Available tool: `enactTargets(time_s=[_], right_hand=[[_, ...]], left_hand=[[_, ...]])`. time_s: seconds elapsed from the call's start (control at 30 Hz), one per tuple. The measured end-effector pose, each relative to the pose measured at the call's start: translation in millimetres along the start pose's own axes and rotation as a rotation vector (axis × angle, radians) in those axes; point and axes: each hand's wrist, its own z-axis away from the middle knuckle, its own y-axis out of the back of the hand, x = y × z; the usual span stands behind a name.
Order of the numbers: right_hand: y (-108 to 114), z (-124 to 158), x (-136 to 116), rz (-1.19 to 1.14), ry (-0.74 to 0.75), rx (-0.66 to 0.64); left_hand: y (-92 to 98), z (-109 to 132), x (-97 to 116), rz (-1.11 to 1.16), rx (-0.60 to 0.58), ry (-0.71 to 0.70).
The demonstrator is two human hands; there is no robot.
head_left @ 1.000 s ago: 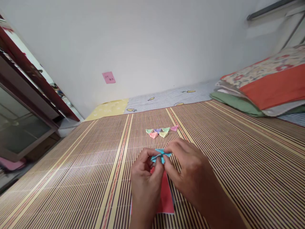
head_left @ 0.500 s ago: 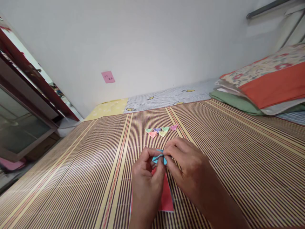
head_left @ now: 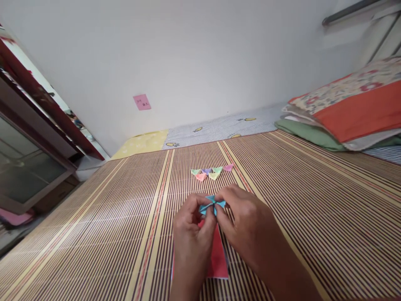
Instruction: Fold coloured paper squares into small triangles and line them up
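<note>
A small folded piece of blue paper (head_left: 210, 200) is pinched between both hands, its folds meeting near the middle. My left hand (head_left: 193, 234) grips its left side between thumb and forefinger. With thumb and forefinger, my right hand (head_left: 242, 217) holds the right side, where a blue corner sticks out. Under my left hand lies a red sheet of paper (head_left: 219, 259), partly hidden by the hand and wrist. Beyond the hands, several small folded paper triangles (head_left: 214, 176) in green, purple, orange, yellow and pink lie close together on the striped mat (head_left: 131, 209).
Folded bedding (head_left: 357, 113) in orange, floral and green is stacked at the right back. A checked cloth (head_left: 213, 123) and a yellow cloth (head_left: 140, 142) run along the wall, which bears a pink note (head_left: 142, 102). A glass-paned cabinet (head_left: 28, 171) stands at left.
My right hand has shifted slightly, and more of the blue paper shows, with its right corner now spread out between the fingers. My left hand keeps nearly the same place.
</note>
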Motion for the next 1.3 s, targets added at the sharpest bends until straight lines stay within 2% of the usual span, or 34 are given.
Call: enactTargets(time_s=[0.1,0.23,0.33,0.43,0.63,0.8,0.93,1.1,1.2,1.3], right_hand=[[-0.8,-1.4,-0.1,-0.034,-0.021,0.057],[-1.3,-4.1,0.2,-0.008,0.018,0.172],[-2.3,-4.9,0.0,-0.054,-0.045,0.219],[-4.0,-5.2,1.5,-0.144,-0.086,0.177],[-2.5,-6.5,3.1,-0.027,0.156,0.193],[-3.1,-5.4,-2.6,-0.201,0.025,0.148],[-6.7,-6.1,-2.2,-0.219,0.008,0.185],[-3.9,-7.7,3.8,-0.130,0.091,0.171],[1.0,-8.1,10.1,-0.101,0.136,0.113],[5.6,-8.6,15.9,-0.100,0.172,0.049]], left_hand=[[-0.2,-1.4,3.4,-0.047,-0.015,-0.111],[-0.5,-1.2,7.5,-0.226,0.020,-0.254],[-2.2,1.2,8.9,-0.218,0.044,-0.208],[-5.5,3.7,8.7,-0.133,0.075,-0.154],[-9.5,7.5,8.0,-0.127,0.120,-0.086],[-9.0,8.6,7.8,-0.061,0.182,-0.024],[-9.6,6.9,9.3,-0.130,0.154,-0.111],[-12.5,5.6,15.4,-0.225,0.144,-0.269],[-9.5,7.2,18.1,-0.222,0.066,-0.220],[-2.1,6.7,16.2,-0.114,-0.014,-0.063]])
